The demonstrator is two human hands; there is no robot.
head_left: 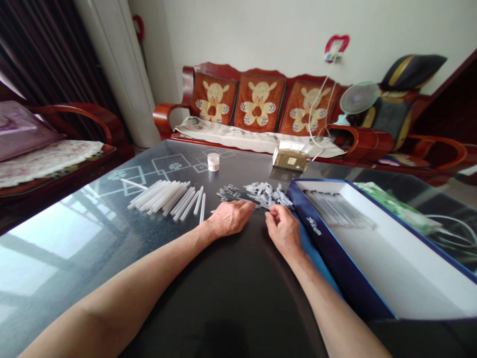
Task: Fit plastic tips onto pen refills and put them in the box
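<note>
My left hand is closed at the near edge of a pile of thin dark rods, its back towards me and its fingertips hidden. To its right, my right hand has thumb and forefinger pinched together beside small whitish plastic pieces. What either hand holds is too small or covered to make out. Left of the hands lie several whitish translucent tubes, roughly side by side like pen barrels. A blue box stands right of my right hand, with a row of slender clear sticks at its far end.
Farther back on the dark glossy table stand a small white tub and a gold tissue box. A green and white packet lies beyond the blue box. Behind are a wooden sofa and a small fan.
</note>
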